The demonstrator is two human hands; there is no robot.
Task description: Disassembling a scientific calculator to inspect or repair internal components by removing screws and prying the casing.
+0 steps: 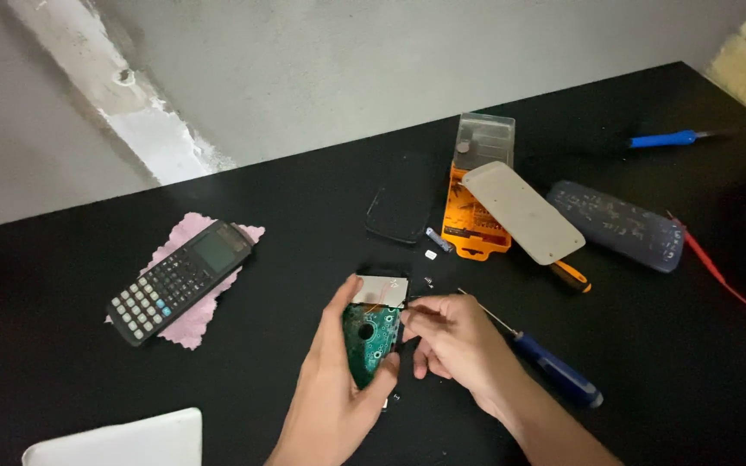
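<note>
My left hand (338, 380) holds a green circuit board (371, 338) with a silvery display panel (381, 289) at its top end, just above the black table (88, 380). My right hand (459, 345) sits beside the board on its right, its fingertips pinched at the edge where the board meets the panel. What the fingertips pinch is too small to tell. A blue-handled screwdriver (554, 369) lies on the table right behind my right hand.
A dark calculator (181, 280) rests on a pink cloth (185, 332) at left. Behind the hands lie a black cover (401, 210), an orange bit case (475, 220), a grey back shell (524, 211), a dark blue case (619, 224), a blue tool (662, 138), small screws (429, 280) and a white object (123, 442).
</note>
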